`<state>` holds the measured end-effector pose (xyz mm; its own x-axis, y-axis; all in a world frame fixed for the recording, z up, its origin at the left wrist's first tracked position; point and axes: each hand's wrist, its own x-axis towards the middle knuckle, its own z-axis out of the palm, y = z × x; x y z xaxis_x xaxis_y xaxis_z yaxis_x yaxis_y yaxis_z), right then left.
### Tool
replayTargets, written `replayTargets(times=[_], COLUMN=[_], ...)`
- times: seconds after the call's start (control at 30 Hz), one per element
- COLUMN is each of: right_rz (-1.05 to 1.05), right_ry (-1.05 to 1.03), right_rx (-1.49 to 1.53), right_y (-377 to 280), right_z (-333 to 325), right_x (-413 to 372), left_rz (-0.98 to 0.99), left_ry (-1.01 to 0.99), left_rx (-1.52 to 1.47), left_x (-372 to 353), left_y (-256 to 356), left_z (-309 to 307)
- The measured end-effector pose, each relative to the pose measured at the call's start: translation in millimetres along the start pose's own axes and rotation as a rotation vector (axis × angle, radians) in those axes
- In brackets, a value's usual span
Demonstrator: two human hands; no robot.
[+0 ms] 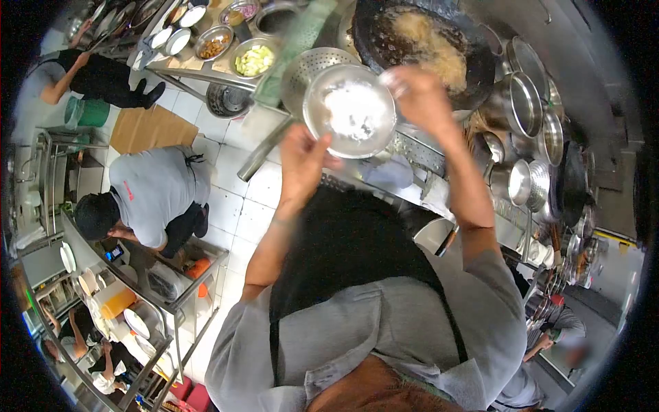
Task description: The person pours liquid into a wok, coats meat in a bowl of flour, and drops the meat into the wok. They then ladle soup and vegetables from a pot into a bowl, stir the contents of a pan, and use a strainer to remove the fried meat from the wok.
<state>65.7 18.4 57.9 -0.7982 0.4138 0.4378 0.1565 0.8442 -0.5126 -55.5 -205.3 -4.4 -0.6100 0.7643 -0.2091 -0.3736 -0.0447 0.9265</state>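
Observation:
A round metal bowl (350, 111) with white powder in it is held in front of the body. My left hand (303, 159) grips its lower left rim, the thumb over the edge. At the upper right rim is my right hand (417, 96), blurred, with its fingers pressed together; whatever they may hold is too smeared to make out. Just beyond, a large dark wok (477, 65) holds bubbling oil with pale golden food (429, 44) frying in it. A perforated metal strainer (309, 65) is partly hidden behind the bowl.
Bowls of chopped green pieces (254, 60) and brown pieces (213, 44) stand on the counter at the upper left. Stacked metal pots (516, 103) line the right. A long metal handle (266, 150) juts over the floor. A co-worker (154, 192) bends at a left counter.

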Motion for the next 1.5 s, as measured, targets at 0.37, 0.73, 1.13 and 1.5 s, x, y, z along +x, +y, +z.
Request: replayTargets(times=[0.37, 0.73, 1.13, 1.5], right_rz=[0.494, 0.830, 0.760, 0.634], right_ry=[-0.219, -0.188, -0.162, 0.081], right_rx=[0.202, 1.493, 0.782, 0.429], right_y=[-8, -32, -35, -42], right_z=[78, 92, 105, 8], right_x=[-6, -1, 9, 70], left_rz=[0.042, -0.088, -0.163, -0.071], left_ry=[-0.055, -0.168, -0.179, -0.099], left_rx=[0.027, 0.022, -0.012, -0.156], left_x=[29, 47, 67, 66], left_y=[-5, 7, 10, 9], left_z=[-30, -50, -71, -92])
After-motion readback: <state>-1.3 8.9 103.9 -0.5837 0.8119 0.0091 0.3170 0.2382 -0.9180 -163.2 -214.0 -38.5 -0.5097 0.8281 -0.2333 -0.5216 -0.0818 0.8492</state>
